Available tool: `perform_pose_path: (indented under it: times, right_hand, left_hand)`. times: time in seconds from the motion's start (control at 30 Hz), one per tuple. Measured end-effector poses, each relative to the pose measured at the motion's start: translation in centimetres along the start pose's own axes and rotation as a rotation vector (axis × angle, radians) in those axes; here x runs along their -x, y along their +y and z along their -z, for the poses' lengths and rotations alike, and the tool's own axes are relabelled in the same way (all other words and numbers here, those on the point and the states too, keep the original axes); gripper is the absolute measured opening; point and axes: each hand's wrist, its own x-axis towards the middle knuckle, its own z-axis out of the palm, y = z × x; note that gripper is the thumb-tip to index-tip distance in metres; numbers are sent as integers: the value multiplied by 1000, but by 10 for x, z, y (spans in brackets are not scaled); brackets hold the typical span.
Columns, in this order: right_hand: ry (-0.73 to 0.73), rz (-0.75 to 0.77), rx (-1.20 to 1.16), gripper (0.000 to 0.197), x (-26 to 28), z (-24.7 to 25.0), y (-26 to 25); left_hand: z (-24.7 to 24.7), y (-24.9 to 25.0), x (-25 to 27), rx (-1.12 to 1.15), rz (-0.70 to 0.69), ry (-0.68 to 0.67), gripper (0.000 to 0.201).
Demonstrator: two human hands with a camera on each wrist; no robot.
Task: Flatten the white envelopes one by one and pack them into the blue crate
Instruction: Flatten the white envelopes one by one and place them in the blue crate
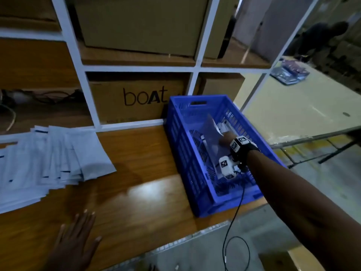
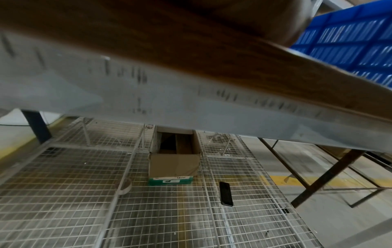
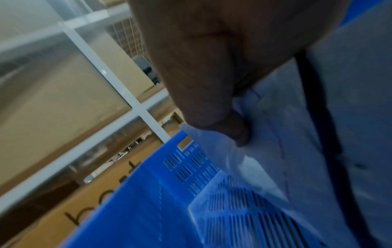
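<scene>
Envelope (image 1: 212,133) inside the blue crate (image 1: 176,133), tilted, pinched at its edge by right hand (image 1: 226,138). Bare slotted crate floor shows below the grip. Left hand (image 1: 75,243) flat, fingers spread, on wooden bench (image 1: 140,173). Envelope stack (image 1: 48,161) lies beyond it, well apart from the crate.
</scene>
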Motion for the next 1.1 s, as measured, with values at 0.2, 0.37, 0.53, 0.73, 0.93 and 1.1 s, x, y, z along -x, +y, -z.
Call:
perform_pose_path:
  times: [0.2,0.37,0.53,0.73,0.93,1.1]
  right_hand:
    - [68,77,39,58,-18,-37,4]
    - [206,222,412,113,-23,-54,18]
    - [297,493,795,99,-28,-59,22]
    - [73,604,889,79,-42,-76,34]
    - [-14,505,887,99,-49,-68,38]
    - [-33,578,999,109,-48,-61,44]
  left_hand:
    - [0,6,9,-23,38,-46,83]
    - [-3,5,11,-5,15,42,84]
    - [1,8,12,-21,32,43,84]
    - [-3,3,10,-27,22,30,83]
    - [-5,1,10,-22,8,41,85]
    - [-6,3,10,-1,26,51,85]
